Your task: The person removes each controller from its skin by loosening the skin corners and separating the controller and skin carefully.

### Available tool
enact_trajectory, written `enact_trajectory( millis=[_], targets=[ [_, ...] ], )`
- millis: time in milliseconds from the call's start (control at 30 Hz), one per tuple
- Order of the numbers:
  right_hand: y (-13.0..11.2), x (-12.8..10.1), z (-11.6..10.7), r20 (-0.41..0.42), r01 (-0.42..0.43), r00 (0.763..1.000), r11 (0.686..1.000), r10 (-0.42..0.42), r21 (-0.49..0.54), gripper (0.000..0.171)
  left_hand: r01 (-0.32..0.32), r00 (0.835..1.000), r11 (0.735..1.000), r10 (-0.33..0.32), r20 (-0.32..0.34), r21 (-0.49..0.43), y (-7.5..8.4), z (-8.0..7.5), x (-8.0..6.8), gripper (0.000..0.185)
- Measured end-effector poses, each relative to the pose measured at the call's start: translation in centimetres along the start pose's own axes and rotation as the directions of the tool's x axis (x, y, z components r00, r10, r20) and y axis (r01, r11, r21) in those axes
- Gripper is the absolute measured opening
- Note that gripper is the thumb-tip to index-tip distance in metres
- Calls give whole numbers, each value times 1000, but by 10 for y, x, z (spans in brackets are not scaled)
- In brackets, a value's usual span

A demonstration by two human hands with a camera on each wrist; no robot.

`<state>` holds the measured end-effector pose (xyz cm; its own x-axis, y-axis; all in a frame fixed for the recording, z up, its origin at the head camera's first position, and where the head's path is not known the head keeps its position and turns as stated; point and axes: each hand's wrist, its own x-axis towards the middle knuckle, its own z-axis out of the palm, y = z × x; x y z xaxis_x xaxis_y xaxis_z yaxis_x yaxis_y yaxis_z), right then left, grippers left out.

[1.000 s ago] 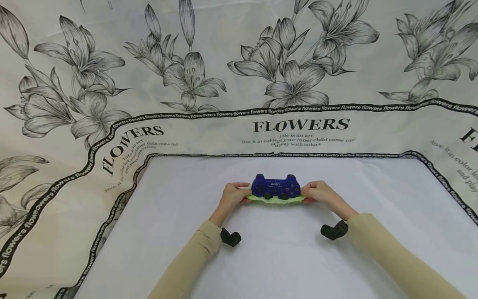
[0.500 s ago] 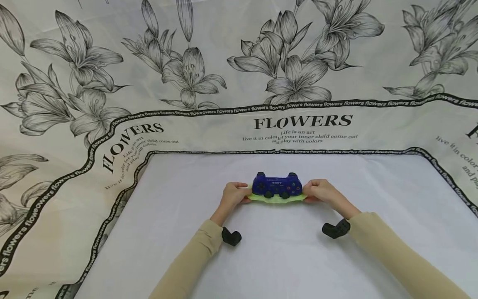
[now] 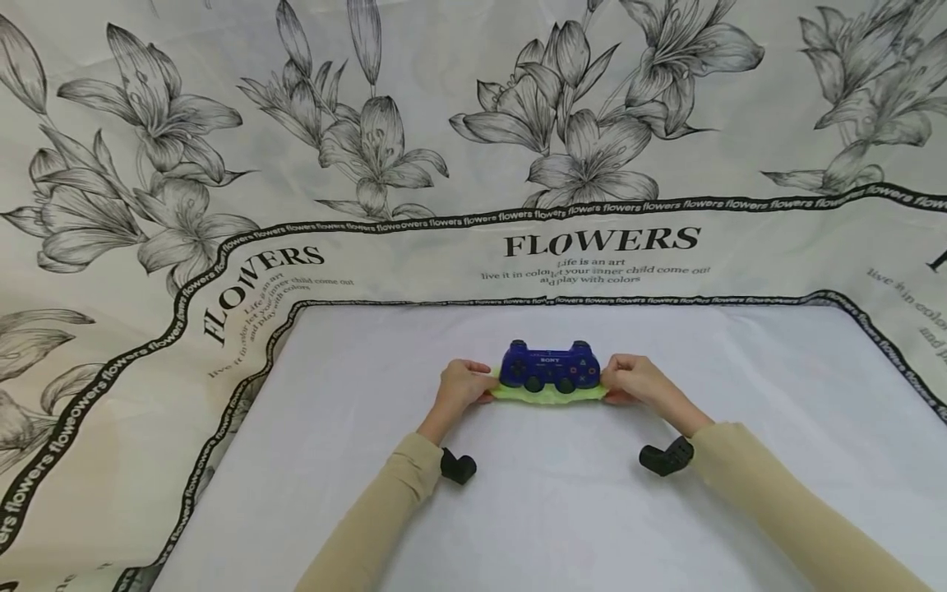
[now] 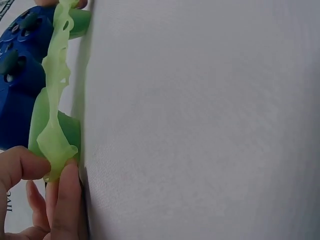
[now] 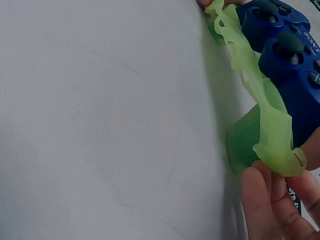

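I am pinching each end of the soft green silicone cover [image 3: 548, 395] with my left hand [image 3: 462, 386] and right hand [image 3: 635, 381], stretching it beneath the blue plastic game controller [image 3: 549, 367] over the white cloth-covered surface [image 3: 562, 501].

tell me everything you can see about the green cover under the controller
The green cover looks like thin, soft, translucent silicone, pale lime, with cut-out holes along a wavy, floppy edge. It lies stretched sideways on the white cloth, partly under the blue controller, its grip pockets showing in the wrist views. The left hand pinches its left end and the right hand its right end, pulling it taut beneath the controller's near side.
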<state>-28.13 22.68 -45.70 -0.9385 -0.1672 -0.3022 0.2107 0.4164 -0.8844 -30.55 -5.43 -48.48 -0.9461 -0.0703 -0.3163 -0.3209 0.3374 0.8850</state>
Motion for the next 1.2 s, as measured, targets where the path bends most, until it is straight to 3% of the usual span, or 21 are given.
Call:
enact_trajectory(
  millis=[167,267,367,500,733,867,1033,1200],
  targets=[
    [0,-1,-1,-8,3,1000,1000,-3,-12,14,-17,1000,1000,17,-8,14,0,1,1,24],
    [0,1,-1,-14,-10,1000,1000,10,-11,13,-88,995,996,90,-39,32,-3,2,1,19],
    [1,3,-2,-15,-29,999,1000,28,-12,13,-177,981,982,182,-74,71,-5,4,-1,12],
    [2,5,-3,-12,-53,999,999,53,-6,13,-226,962,961,246,-121,159,-4,4,-4,7],
    [5,11,-6,-11,-90,996,996,89,-15,12,-223,952,926,274,-136,304,1,4,-3,7],
    [3,10,-4,-29,-75,997,996,74,-45,14,-235,950,934,280,-140,271,0,4,-4,5],
    [0,9,-2,-58,-116,992,990,111,-83,14,-231,957,952,260,-128,202,-4,4,-5,5],
    [-1,6,-1,-66,-115,992,989,109,-96,17,-215,966,950,240,-92,226,-1,2,-1,6]
  ],
)
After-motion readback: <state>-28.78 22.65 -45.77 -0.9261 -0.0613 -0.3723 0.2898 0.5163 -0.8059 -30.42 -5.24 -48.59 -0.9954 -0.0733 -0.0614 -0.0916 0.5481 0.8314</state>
